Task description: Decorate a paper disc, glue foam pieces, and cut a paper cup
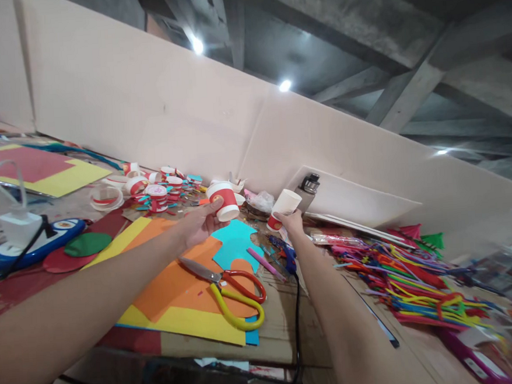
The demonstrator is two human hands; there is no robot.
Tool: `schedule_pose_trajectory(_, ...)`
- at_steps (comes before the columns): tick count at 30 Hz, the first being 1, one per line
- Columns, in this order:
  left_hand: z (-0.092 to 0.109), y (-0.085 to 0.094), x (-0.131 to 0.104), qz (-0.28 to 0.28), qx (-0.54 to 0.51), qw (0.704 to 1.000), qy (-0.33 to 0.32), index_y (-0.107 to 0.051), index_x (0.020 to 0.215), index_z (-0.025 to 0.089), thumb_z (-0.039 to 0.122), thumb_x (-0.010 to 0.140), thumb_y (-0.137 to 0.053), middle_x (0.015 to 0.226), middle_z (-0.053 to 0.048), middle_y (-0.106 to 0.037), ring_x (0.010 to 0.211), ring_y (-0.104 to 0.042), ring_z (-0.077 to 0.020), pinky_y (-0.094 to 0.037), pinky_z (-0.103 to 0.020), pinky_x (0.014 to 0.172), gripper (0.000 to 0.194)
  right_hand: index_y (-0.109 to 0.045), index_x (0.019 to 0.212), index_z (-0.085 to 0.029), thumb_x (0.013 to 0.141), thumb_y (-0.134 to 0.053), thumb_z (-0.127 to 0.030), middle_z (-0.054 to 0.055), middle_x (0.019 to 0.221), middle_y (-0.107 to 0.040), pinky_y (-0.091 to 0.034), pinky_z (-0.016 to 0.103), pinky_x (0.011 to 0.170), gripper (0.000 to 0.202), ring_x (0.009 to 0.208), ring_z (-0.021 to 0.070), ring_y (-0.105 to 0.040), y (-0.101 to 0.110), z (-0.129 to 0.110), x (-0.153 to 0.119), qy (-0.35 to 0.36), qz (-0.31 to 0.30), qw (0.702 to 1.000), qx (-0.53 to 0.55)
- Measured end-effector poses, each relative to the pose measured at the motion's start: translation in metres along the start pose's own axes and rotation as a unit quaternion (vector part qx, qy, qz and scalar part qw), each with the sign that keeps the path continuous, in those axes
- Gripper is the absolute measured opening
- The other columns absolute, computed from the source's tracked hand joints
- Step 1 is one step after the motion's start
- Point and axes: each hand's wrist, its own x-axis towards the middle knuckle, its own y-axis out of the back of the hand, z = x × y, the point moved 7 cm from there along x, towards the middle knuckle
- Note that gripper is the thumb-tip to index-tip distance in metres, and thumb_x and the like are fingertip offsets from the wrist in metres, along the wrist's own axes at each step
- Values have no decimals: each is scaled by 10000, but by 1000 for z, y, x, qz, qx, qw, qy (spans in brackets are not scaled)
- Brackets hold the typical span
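Note:
My left hand point(203, 222) is closed on a red and white paper cup point(224, 201), held tilted above the coloured paper. To the right, my right hand point(292, 220) grips a stack of paper cups point(286, 203) with a red band on the lowest one. Scissors point(220, 279) with one red and one yellow handle lie below my left hand on orange paper point(166, 280). Cut blue paper point(237, 243) is just beneath the held cup. A purple marker-like stick point(265, 264) lies between my arms.
Decorated cups point(157, 197) cluster at the back left. A blue power strip point(36, 245) with a white plug is at the left. Colourful pipe cleaners point(411, 280) spread at the right. A dark-capped bottle point(307, 191) stands behind my right hand, before a white panel point(144, 100).

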Motion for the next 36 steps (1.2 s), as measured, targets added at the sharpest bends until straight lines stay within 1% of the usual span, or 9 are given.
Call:
schedule_pose_trajectory(4,5,-2,-1,-5,2,1000,-29,-577,1082,175,386,750,-725,965,-63,-701,776,-689,-159,-561,-266,667,421,-502,1059,-155,543,-760,-230,144,1037,-650,-516,375,831,582,1004,278,-621,11,-11,-9,-4,17,1000,11)
schedule_pose_trajectory(9,7,-3,-4,7,33,998,-52,-500,1171,231,408,711,-754,974,-47,-694,728,-691,-154,-554,-265,623,555,-449,1180,-136,738,-608,-314,158,1190,-570,-456,357,928,502,1120,246,-534,21,-41,-43,33,24,999,37)
schedule_pose_trajectory(12,3,-2,-5,28,36,998,-38,-510,1143,213,419,705,-755,948,-48,-697,704,-687,-160,-551,-268,598,543,-513,1146,-177,826,-513,-439,75,1103,-614,-504,307,820,414,948,181,-606,7,-73,-89,89,-72,991,69)
schedule_pose_trajectory(15,-2,-2,-5,29,33,998,-34,-557,1067,186,409,725,-740,897,-46,-700,694,-678,-155,-556,-272,608,448,-498,1189,-222,834,-518,-494,52,1081,-616,-512,315,779,448,929,180,-609,-18,-109,-145,156,-240,951,114)
schedule_pose_trajectory(18,-9,-4,-5,23,32,999,-22,-594,1004,151,401,768,-701,840,-55,-703,651,-658,-137,-549,-260,608,360,-454,1245,-233,693,-712,-436,73,1156,-589,-506,353,821,643,969,212,-597,-26,-127,-177,171,-264,943,108)
schedule_pose_trajectory(24,-22,-16,-11,-44,-3,998,43,-616,994,148,430,817,-636,828,-65,-703,605,-633,-121,-544,-267,635,333,-510,1226,-232,681,-726,-269,77,1144,-579,-495,410,893,588,1005,240,-579,-12,-132,-182,221,-151,959,88)
schedule_pose_trajectory(27,-20,-22,-14,-92,-6,995,41,-614,1035,175,444,798,-654,911,-71,-705,713,-664,-157,-554,-308,691,361,-532,1254,-280,724,-661,-143,77,1168,-540,-473,413,943,563,1084,242,-539,0,-138,-188,327,-110,937,53)
schedule_pose_trajectory(31,-13,-22,-15,-99,-2,995,1,-628,1046,174,366,785,-690,956,-65,-703,782,-664,-163,-557,-302,700,329,-529,1288,-308,762,-514,-9,67,1224,-514,-423,392,1023,605,1180,209,-493,5,-141,-200,419,-126,899,25)
schedule_pose_trajectory(36,-4,-24,-15,-122,-12,990,-62,-634,1058,144,268,782,-705,1032,-84,-695,881,-656,-174,-539,-307,793,311,-454,1322,-249,837,-558,-177,86,1259,-541,-500,361,943,501,1143,201,-553,4,-129,-193,307,-185,915,185)
